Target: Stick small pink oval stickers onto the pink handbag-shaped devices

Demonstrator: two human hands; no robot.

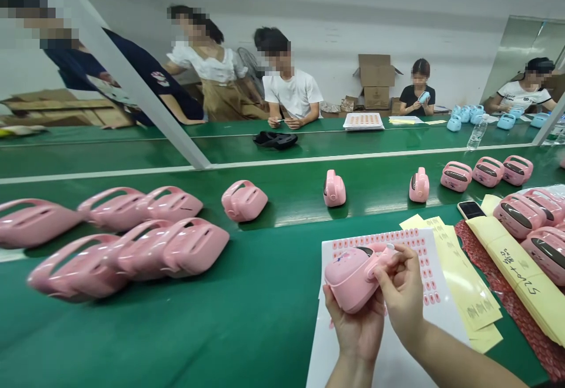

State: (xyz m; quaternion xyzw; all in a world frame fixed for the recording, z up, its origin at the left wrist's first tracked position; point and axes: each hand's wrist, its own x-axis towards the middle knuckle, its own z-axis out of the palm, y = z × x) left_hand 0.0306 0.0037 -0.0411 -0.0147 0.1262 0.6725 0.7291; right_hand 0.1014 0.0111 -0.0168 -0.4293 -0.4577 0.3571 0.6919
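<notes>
My left hand [355,332] cups a pink plastic handheld device [348,279] from below. My right hand [402,294] grips its upper end, with the fingertips pinching near the device's pale handle. A white sheet of small pink labels [375,245] lies under both hands on the green belt [265,323]. Several pink plastic casings [194,246] lie in a loose group to the left of my hands. More pink devices [516,216] are stacked at the right.
Yellow paper strips [463,282] and a red patterned mat [512,305] lie to the right, with a phone [470,209] beyond them. Across the belt, several co-workers sit near blue devices [468,116], a label sheet, and cardboard boxes [376,79].
</notes>
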